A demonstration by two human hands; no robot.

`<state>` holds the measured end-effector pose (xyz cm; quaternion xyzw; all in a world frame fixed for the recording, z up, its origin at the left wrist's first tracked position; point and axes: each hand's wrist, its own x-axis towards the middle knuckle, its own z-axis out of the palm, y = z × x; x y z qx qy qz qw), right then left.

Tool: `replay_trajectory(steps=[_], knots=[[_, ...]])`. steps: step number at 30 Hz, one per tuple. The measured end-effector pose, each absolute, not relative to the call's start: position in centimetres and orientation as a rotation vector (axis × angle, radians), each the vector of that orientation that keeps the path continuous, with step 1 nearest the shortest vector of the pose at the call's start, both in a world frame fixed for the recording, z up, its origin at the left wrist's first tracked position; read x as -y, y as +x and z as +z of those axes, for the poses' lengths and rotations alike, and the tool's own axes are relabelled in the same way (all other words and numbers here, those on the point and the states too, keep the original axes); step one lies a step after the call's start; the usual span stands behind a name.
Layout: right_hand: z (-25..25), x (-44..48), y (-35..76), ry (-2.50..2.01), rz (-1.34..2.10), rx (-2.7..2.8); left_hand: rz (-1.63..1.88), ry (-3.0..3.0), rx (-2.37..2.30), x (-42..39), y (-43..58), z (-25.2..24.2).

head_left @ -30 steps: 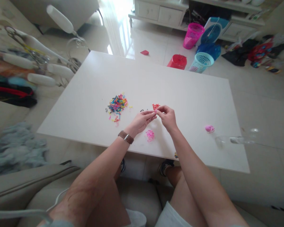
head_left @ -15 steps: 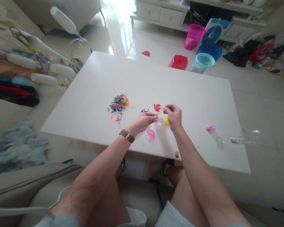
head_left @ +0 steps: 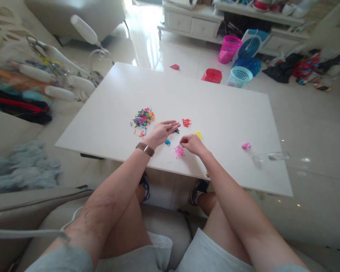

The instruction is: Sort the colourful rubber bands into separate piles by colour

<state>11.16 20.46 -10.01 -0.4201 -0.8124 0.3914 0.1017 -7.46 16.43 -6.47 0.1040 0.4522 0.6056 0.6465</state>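
A mixed heap of small coloured rubber bands (head_left: 143, 118) lies on the left part of the white table (head_left: 215, 109). My left hand (head_left: 162, 133), a brown watch strap on its wrist, hovers right of the heap with fingers stretched out; its palm is mostly hidden. Partly behind its fingertips are black bands (head_left: 176, 131), and blue bands (head_left: 167, 142) lie just below it. My right hand (head_left: 191, 144) pinches thumb and fingers together above the pink bands (head_left: 179, 152); anything in the pinch is too small to make out. Red bands (head_left: 186, 122) and yellow bands (head_left: 198, 134) form separate small piles beyond.
A pink-purple bundle (head_left: 246, 146) and a clear glass-like container (head_left: 272, 157) are at the table's right side. A small figure sticker (head_left: 207, 174) sits by the near edge, partly behind my right forearm. Baskets, including a light blue one (head_left: 239, 77), stand on the floor beyond.
My right hand has moved left and nearer, from beside the red and yellow piles to the pink one. My left hand has shifted left with fingers straighter, and the blue bands now show.
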Motion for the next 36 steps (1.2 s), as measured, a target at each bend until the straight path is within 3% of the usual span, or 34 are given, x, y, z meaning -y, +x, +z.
replay_trajectory(steps=[5,9,15,27,36], knots=[[-10.5,-18.8,10.6,-1.283,1.02,2.523,1.396,0.26,-1.116,-14.4,-6.9,-6.1],[-9.0,-18.0,10.8,-1.297,0.848,2.269,1.381,0.301,-1.189,-13.0,-6.5,-5.5],[-5.8,-15.0,11.5,-0.951,1.017,1.816,1.303,0.452,-1.179,-11.0,-4.7,-3.5],[1.4,-8.7,14.7,-0.959,0.752,1.839,1.328,0.55,-0.94,-5.9,-0.9,2.6],[3.3,-6.0,15.8,-1.051,0.581,1.912,1.282,0.875,-1.13,-3.8,-0.8,3.7]])
